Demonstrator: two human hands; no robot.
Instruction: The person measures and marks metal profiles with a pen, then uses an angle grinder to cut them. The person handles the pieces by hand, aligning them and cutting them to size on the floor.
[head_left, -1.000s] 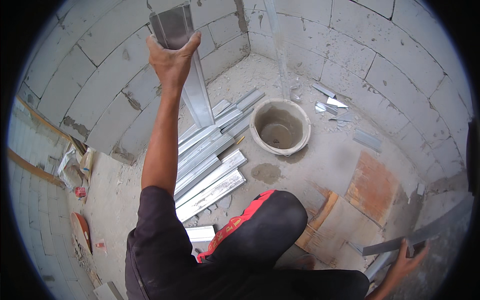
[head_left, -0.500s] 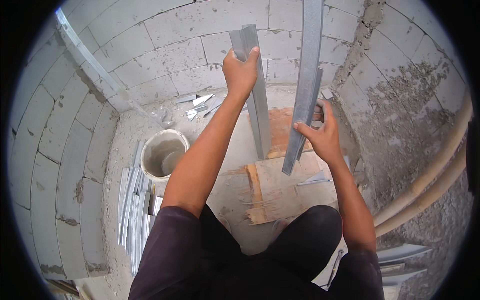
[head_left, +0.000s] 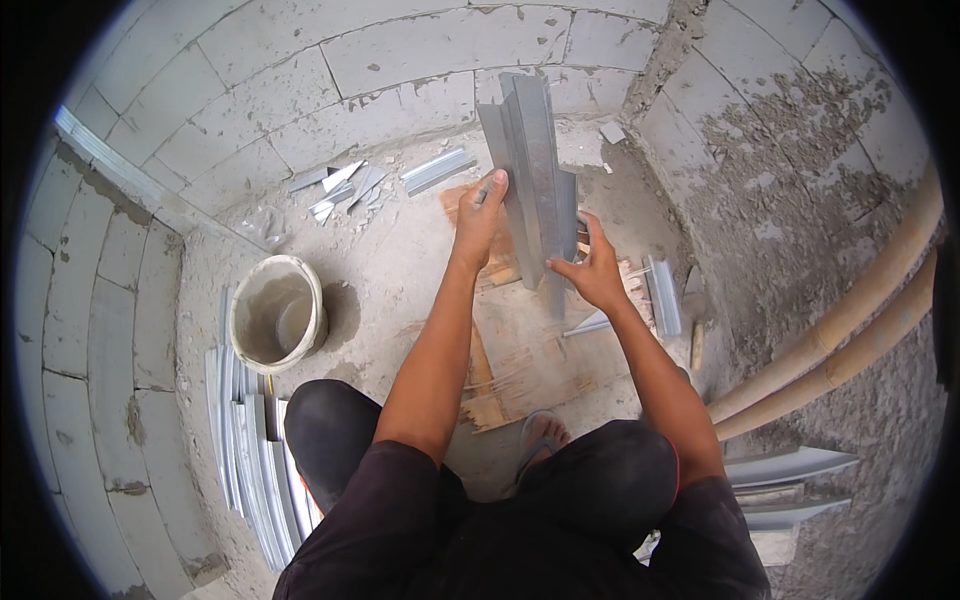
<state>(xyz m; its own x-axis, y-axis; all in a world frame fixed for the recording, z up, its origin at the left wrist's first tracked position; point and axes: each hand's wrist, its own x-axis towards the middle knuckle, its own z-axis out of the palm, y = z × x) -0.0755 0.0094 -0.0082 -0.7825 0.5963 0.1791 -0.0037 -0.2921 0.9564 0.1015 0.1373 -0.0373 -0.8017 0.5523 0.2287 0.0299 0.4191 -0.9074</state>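
Note:
Two or more grey metal channel profiles point(head_left: 532, 160) stand close together in front of me, upright and slightly tilted. My left hand point(head_left: 480, 225) is closed on their left side, thumb up along the metal. A short grey thing, too small to name, shows by that thumb. My right hand point(head_left: 592, 268) grips their lower right side, its thumb on the front face and its fingers partly hidden behind. Below the profiles lies a worn wooden board point(head_left: 530, 385), dusty and splintered.
A round bucket point(head_left: 318, 325) stands to the left, beside a pile of long metal profiles point(head_left: 255, 470). Metal offcuts point(head_left: 340, 190) and a short channel point(head_left: 438, 172) lie near the back block wall point(head_left: 420, 60). Two bamboo poles point(head_left: 830, 345) lean at the right, above more metal strips point(head_left: 790, 465).
The profiles, apart before, are now brought together side by side. My left hand has come lower and my right hand has moved left. The view has shifted, and one foot now shows.

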